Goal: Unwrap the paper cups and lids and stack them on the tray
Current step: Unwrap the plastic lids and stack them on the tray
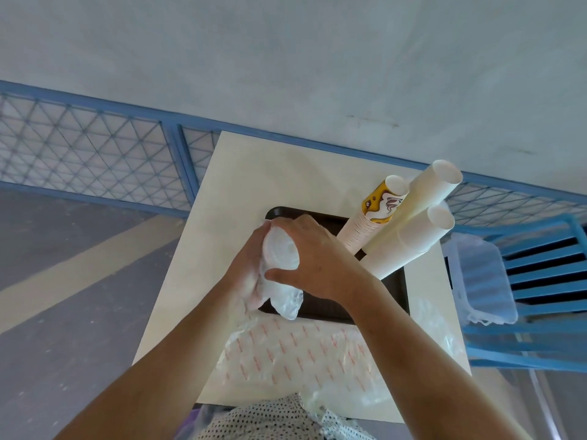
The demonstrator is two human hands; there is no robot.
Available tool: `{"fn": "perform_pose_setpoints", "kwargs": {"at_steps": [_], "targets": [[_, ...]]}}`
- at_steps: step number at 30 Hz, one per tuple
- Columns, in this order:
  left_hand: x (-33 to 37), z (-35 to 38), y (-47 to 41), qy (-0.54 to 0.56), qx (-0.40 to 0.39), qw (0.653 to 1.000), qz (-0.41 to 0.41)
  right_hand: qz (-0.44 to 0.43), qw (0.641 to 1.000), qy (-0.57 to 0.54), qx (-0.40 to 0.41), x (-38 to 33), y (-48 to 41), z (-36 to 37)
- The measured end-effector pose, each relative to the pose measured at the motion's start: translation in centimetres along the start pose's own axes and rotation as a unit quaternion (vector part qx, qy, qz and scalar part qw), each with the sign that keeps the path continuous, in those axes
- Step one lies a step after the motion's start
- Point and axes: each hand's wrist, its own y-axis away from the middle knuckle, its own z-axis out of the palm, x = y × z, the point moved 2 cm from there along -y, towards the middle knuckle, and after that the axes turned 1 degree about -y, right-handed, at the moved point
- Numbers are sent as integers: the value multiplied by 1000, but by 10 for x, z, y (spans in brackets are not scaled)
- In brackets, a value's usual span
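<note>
A: How do my hands sit?
B: Both above the tray (327, 308), close together.
A: My left hand (251, 265) cups the wrapped lids (281, 252); my right hand (320, 258) curls round them, thumb toward me.

1. Table (254, 173): centre of frame, carrying the tray (324, 309) on its middle.
2. Cup stacks (416, 214): three, on the tray's right part, leaning towards the upper right.
3. Lid stack (281, 252): over the tray's left part, held between left hand (247, 271) and right hand (314, 258).
4. Wrapper sheet (301, 354): on the table, below the tray.
5. Chair (540, 281): right edge, beside the table, with a plastic bag (479, 274) on it.
6. Railing (95, 154): behind the table.
</note>
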Motion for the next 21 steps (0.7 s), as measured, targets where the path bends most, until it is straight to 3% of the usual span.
{"fn": "perform_pose_setpoints", "kwargs": {"at_steps": [21], "targets": [[15, -17, 6, 41, -45, 998, 4, 21, 993, -70, 94, -15, -7, 5]]}}
